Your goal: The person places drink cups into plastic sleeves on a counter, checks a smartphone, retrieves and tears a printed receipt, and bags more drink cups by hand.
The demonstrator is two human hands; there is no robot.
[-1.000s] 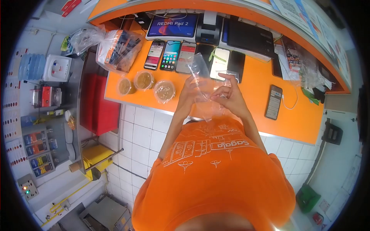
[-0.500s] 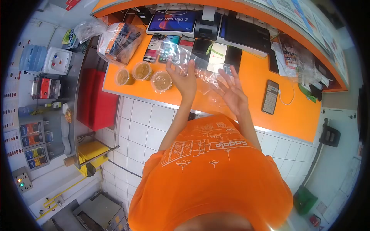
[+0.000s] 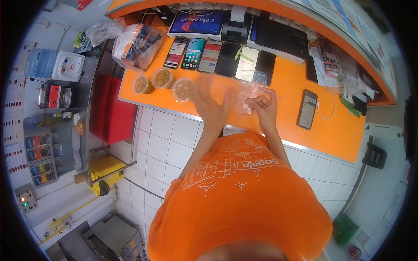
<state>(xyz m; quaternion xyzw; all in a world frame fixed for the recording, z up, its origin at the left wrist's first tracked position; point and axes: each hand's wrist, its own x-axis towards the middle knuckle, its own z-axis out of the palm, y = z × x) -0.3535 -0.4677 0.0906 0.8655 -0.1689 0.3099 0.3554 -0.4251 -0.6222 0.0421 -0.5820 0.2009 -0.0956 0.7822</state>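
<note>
While my right grip [image 3: 267, 108] is curled with thumb and fingertips closed on a clear plastic bag [image 3: 244, 92], my left grip [image 3: 211, 106] is spread wide, thumb well apart from the fingers. It is blurred, and I see nothing held in it, though I cannot tell whether a thin edge of the film touches it. The bag is over the middle of the orange desk [image 3: 333, 141], between my two grips, its far end overlapping the lit white phone [image 3: 247, 65] in my view; whether they touch is unclear.

Three lidded cups [image 3: 183, 90] sit to the left, and the one furthest right is just beside my left fingers. If I swept that grip further left with my attention on the bag, I could knock the cup, and a loose lid would let its brown contents spill towards the row of phones behind. The film is thin and see-through, so its layers could cling together or slip from my pinch, and a hard tug at one spot might tear it. A trailing edge could also snag the green strap [image 3: 238, 54] on the white phone and drag it out of line. The grey phone [image 3: 307, 109] on the right, by its white cable [image 3: 334, 108], lies well apart from both grips, so it seems the safer one.
</note>
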